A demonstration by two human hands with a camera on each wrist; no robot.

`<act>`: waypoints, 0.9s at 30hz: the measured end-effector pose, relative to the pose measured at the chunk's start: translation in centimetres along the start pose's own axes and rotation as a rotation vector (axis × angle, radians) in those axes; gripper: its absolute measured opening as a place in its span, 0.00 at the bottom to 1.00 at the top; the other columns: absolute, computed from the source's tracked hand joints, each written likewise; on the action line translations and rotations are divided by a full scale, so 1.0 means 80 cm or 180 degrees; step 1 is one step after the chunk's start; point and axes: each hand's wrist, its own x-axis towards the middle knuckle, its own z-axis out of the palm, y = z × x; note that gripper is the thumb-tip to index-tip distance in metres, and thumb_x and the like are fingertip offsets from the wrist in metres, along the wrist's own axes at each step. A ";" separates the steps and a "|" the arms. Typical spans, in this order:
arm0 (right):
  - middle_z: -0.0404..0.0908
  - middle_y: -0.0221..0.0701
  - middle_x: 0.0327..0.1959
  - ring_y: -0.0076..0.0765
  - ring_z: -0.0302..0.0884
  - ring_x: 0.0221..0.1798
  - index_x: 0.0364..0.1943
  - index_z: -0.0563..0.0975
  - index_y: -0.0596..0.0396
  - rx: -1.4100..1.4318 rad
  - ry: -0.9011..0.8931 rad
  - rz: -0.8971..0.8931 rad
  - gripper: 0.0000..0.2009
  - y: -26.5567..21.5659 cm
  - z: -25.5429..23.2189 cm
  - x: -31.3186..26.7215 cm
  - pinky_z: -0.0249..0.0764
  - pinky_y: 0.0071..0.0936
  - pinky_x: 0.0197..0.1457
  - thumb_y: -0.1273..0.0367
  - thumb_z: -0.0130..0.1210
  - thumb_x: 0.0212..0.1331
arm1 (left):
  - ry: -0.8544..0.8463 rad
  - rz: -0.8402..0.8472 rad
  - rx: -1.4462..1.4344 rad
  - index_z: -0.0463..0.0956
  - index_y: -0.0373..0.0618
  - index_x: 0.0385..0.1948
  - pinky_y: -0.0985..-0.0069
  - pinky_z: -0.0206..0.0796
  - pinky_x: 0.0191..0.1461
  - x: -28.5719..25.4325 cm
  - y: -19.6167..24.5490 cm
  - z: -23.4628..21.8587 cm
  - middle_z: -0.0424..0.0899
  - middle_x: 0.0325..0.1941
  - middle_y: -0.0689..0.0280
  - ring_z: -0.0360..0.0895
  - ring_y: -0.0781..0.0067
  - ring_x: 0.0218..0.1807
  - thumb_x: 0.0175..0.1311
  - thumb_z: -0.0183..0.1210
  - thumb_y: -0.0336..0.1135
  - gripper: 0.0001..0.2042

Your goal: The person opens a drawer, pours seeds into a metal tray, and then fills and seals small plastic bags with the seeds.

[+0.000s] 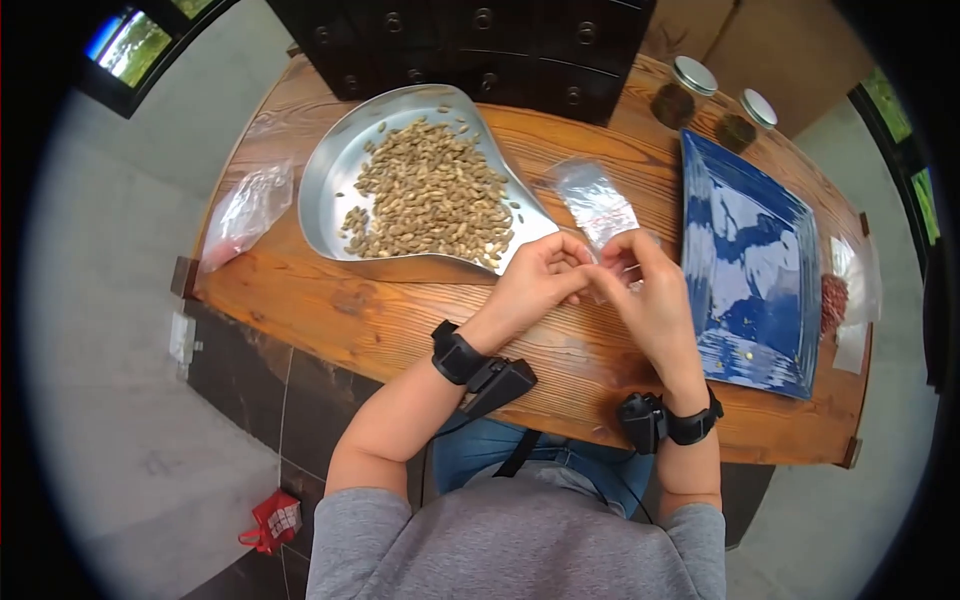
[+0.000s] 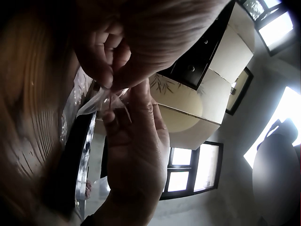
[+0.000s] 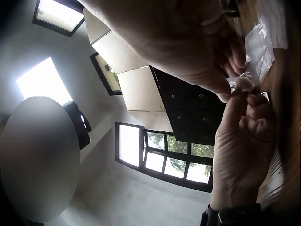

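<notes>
Both hands meet over the table's front half, fingertips together on a clear plastic bag [image 1: 595, 200]. My left hand [image 1: 540, 280] pinches the plastic between thumb and fingers. From the other side, my right hand [image 1: 650, 295] grips it too, thumb tip close to the left fingers. In the left wrist view a thin gathered piece of the bag [image 2: 96, 103] sticks out between the fingertips. Crumpled film of the bag [image 3: 258, 52] lies beyond the fingers in the right wrist view. Left of the hands stands a metal scoop-shaped pan [image 1: 325, 225] heaped with brown, peanut-like pods [image 1: 430, 195].
A blue rectangular plate [image 1: 750, 260] with a few crumbs lies at right, beside a plastic bag of small reddish items [image 1: 835, 305]. Two lidded jars [image 1: 685, 92] and a dark drawer cabinet [image 1: 455, 50] stand behind. Another clear bag [image 1: 248, 215] lies at the left edge.
</notes>
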 end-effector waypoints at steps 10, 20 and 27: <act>0.69 0.34 0.29 0.41 0.71 0.32 0.27 0.73 0.59 -0.0598 0.0096 -0.0655 0.06 0.020 0.008 -0.006 0.69 0.31 0.33 0.82 0.51 0.43 | 0.0177 0.0653 -0.0063 0.69 0.41 0.34 0.91 0.58 0.32 -0.005 -0.005 0.003 0.70 0.28 0.76 0.64 0.93 0.28 0.57 0.50 0.23 0.05; 0.75 0.35 0.34 0.36 0.76 0.33 0.32 0.75 0.60 0.0147 0.0173 -0.0408 0.11 0.029 0.014 0.002 0.72 0.24 0.34 0.82 0.57 0.41 | -0.0208 -0.0235 -0.0808 0.69 0.43 0.32 0.90 0.61 0.36 -0.003 0.006 0.000 0.73 0.32 0.74 0.68 0.90 0.34 0.56 0.57 0.25 0.06; 0.74 0.36 0.38 0.40 0.73 0.40 0.33 0.76 0.61 -0.0122 0.0081 -0.0662 0.11 0.020 0.014 0.000 0.71 0.28 0.41 0.83 0.55 0.41 | -0.0104 0.0052 -0.0540 0.60 0.45 0.33 0.91 0.59 0.33 0.000 -0.004 -0.001 0.69 0.28 0.73 0.67 0.88 0.32 0.56 0.57 0.25 0.12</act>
